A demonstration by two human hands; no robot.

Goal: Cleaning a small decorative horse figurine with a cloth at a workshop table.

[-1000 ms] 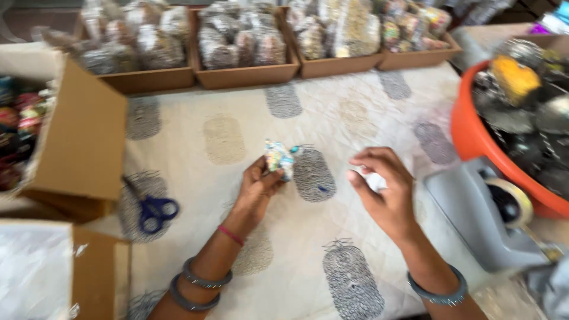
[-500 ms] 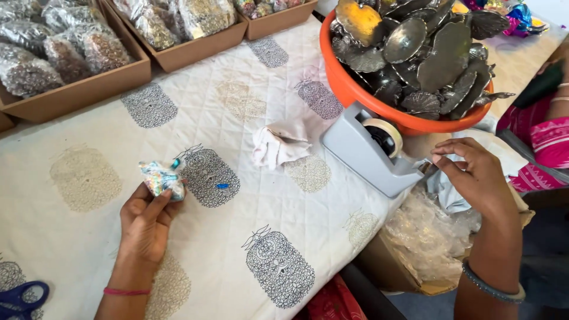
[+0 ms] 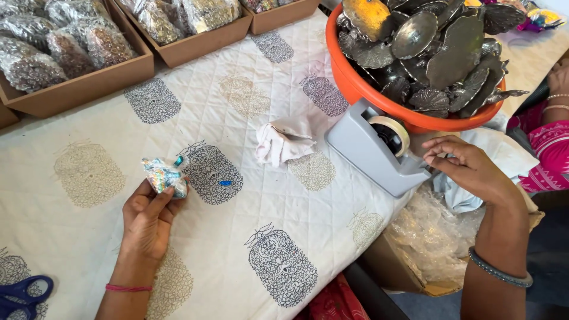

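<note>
The counter (image 3: 249,219), spread with a quilted white cloth printed with grey motifs, runs under both hands. Beyond the right hand stands an orange tub (image 3: 379,98) heaped with dark metal shell-shaped pieces, and far beyond the left hand brown cardboard trays (image 3: 89,83) hold clear bags of small items. Just in front of the right hand sits a grey tape dispenser (image 3: 373,151) with its roll of tape, touching the tub's base. Between the two hands lies a crumpled white cloth (image 3: 284,142), apart from both. The right hand (image 3: 468,169) is at the dispenser's near end, fingertips pinched together; what they pinch cannot be told. The left hand (image 3: 148,219) rests on the counter, its fingers closed around a small colourful wrapped bundle (image 3: 164,176). Near the left wrist, blue scissors (image 3: 21,294) lie at the edge.
</note>
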